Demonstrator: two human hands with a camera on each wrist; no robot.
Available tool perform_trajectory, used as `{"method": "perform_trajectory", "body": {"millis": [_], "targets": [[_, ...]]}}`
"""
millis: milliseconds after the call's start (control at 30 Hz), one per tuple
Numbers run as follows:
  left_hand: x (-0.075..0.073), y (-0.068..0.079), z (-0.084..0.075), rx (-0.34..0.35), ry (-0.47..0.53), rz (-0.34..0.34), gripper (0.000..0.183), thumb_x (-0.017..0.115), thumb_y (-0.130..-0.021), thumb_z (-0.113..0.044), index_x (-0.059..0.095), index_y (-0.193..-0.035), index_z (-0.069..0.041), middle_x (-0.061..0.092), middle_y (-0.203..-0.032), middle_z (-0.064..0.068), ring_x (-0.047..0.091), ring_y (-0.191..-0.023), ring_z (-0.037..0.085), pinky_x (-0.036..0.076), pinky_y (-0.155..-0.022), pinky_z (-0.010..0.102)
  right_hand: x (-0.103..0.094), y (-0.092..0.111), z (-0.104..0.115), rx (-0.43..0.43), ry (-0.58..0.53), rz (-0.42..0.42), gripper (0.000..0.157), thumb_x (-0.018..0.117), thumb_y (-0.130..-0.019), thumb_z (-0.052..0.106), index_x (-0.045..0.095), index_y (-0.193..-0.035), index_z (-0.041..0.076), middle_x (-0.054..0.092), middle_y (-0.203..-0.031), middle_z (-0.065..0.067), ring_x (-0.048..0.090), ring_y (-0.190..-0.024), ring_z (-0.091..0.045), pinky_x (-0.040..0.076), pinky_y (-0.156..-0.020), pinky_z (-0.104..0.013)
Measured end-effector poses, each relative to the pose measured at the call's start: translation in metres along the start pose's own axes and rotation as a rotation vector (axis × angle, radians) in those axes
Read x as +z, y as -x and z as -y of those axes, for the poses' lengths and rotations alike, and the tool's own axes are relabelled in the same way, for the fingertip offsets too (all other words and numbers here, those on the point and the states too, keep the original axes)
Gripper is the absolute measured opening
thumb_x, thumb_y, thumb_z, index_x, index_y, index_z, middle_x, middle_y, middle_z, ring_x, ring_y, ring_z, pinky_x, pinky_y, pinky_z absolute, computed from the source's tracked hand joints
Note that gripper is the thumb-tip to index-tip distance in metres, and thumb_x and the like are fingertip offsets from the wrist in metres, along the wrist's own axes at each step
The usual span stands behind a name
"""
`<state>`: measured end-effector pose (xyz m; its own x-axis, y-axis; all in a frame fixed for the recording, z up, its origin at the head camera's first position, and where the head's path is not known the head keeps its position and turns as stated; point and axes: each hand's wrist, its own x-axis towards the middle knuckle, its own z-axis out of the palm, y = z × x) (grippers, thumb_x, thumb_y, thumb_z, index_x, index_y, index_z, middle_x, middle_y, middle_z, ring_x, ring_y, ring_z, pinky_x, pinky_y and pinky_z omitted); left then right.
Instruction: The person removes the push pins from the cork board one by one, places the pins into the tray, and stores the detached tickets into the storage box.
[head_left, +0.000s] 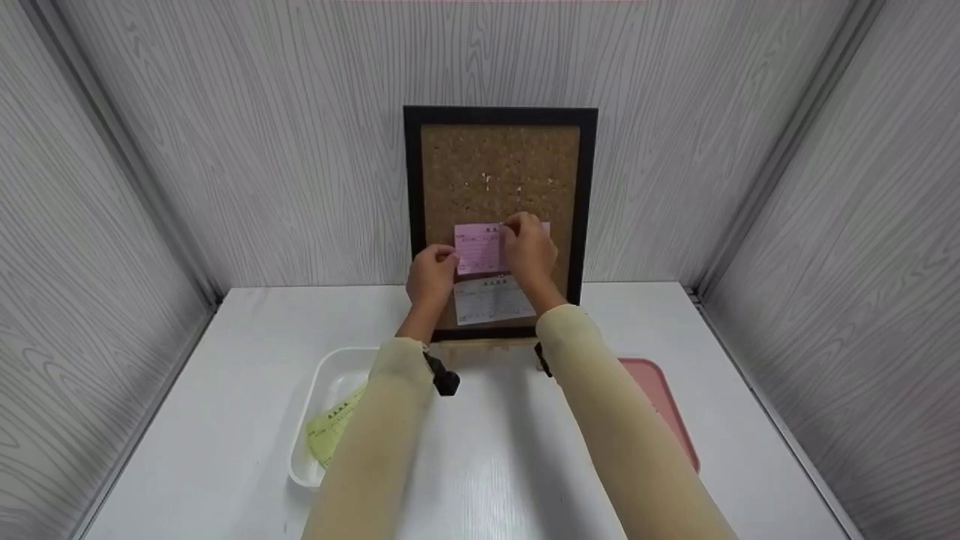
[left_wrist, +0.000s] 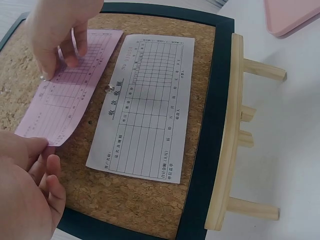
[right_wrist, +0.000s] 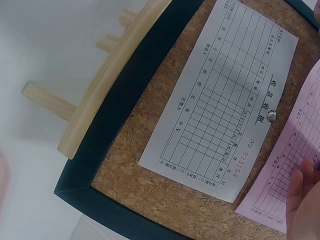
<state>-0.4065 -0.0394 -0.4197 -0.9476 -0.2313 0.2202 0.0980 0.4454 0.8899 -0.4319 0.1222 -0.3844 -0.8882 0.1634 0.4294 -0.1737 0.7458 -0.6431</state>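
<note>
Left hand pinches left edge of a pink slip, which lies against the corkboard just above a pinned white slip. Right hand at pink slip's top edge, fingertips apparently pinching a small pin, mostly hidden.

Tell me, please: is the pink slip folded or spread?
Spread: the pink slip shows its printed grid, with no fold visible; the left hand pinches its edge.

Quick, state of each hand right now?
Left hand: closed, pinching the edge of the pink slip.
Right hand: fingers curled at a pin; cannot tell if gripping it.
</note>
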Motion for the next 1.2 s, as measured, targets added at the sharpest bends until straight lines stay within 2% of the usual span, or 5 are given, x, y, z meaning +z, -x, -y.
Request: {"method": "perform_trajectory", "body": {"millis": [167, 467, 833, 1200], "targets": [[0.0, 0.0, 0.001, 0.003, 0.019, 0.004, 0.023, 0.061, -0.1, -0.026, 0.071, -0.115, -0.012, 0.071, -0.105, 0.005, 0.065, -0.087, 0.019, 0.05, -0.074, 0.037, 0.0, -0.001, 0.0, -0.004, 0.02, 0.003, 0.014, 0.059, -0.102, 0.029, 0.065, -0.108, 0.018, 0.066, -0.109, 0.001, 0.062, -0.1, -0.017, 0.047, -0.093, -0.047], [-0.003, 0.001, 0.002, 0.003, 0.033, 0.009, 0.024, 0.06, -0.1, -0.026, 0.071, -0.116, -0.012, 0.072, -0.107, 0.005, 0.065, -0.091, 0.019, 0.05, -0.076, 0.038, 0.002, 0.001, -0.003, -0.069, 0.007, 0.0, 0.012, 0.061, -0.102, 0.026, 0.065, -0.108, 0.017, 0.064, -0.107, 0.0, 0.061, -0.097, -0.016, 0.048, -0.09, -0.045], [-0.002, 0.001, -0.001, 0.0, 0.025, 0.01, 0.023, 0.06, -0.101, -0.026, 0.071, -0.116, -0.011, 0.072, -0.107, 0.005, 0.065, -0.09, 0.019, 0.05, -0.076, 0.037, 0.008, 0.002, -0.002, -0.117, -0.01, -0.057, 0.02, 0.061, -0.102, 0.023, 0.067, -0.119, 0.014, 0.064, -0.115, -0.004, 0.062, -0.105, -0.02, 0.05, -0.092, -0.043], [0.0, 0.001, 0.001, -0.021, 0.002, 0.022, 0.022, 0.06, -0.101, -0.026, 0.071, -0.116, -0.013, 0.071, -0.108, 0.005, 0.064, -0.09, 0.019, 0.05, -0.077, 0.038, 0.011, 0.002, -0.004, -0.139, -0.013, -0.051, 0.016, 0.062, -0.101, 0.019, 0.067, -0.115, 0.012, 0.063, -0.112, -0.004, 0.062, -0.102, -0.019, 0.051, -0.092, -0.037]]}}
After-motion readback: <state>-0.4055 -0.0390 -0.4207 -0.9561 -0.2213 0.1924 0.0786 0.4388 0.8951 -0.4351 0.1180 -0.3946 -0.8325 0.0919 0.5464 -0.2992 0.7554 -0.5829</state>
